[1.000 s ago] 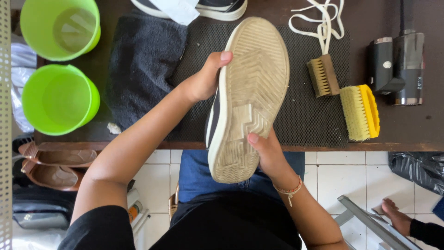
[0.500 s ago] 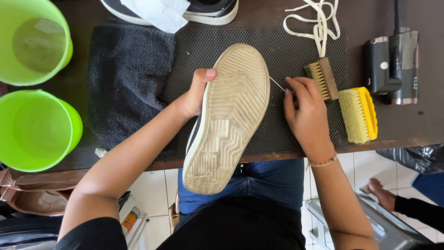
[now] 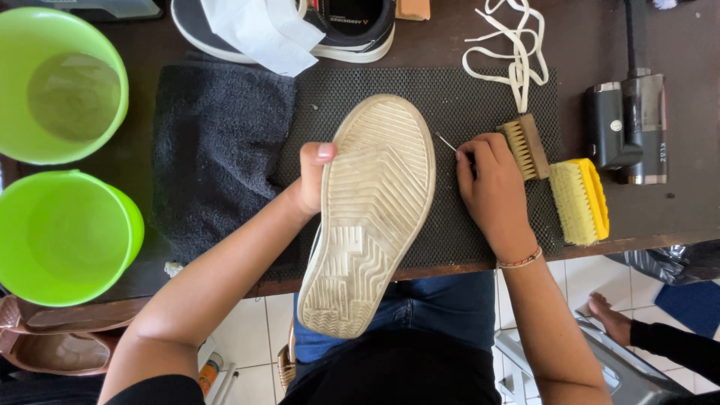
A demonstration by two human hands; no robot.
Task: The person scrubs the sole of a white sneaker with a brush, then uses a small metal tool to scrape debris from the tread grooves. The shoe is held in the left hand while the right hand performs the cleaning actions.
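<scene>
Far out to the left of the fingers sit two green bowls: the upper one (image 3: pixel 61 84) holds murky water, the lower one (image 3: pixel 66 236) sits just beneath it. Next comes a dark towel (image 3: pixel 221 150), spread flat and lying under the left forearm.

The left hand (image 3: pixel 309 178) is clamped on the shoe (image 3: pixel 373 210), thumb pressed on the edge of the pale ribbed sole, the other fingers curled out of sight behind it. The shoe is held sole-up, toe pointing away over the black mesh mat (image 3: pixel 465 97), heel hanging past the table edge above the lap.

Just right of the sole, the right hand (image 3: pixel 491 191) is closed in a pinch on a thin pointed pick (image 3: pixel 447 142), its tip aimed toward the sole's rim but apart from it. Right beside those knuckles lies a small wooden brush (image 3: pixel 525 146), touching the tangle of white laces (image 3: pixel 514 52) above. Further right, a yellow brush (image 3: pixel 579 201), then a black handheld device (image 3: pixel 628 127).

Beyond the fingertips, at the top, a second shoe (image 3: pixel 352 34) lies with white paper (image 3: pixel 262 34) on it.
</scene>
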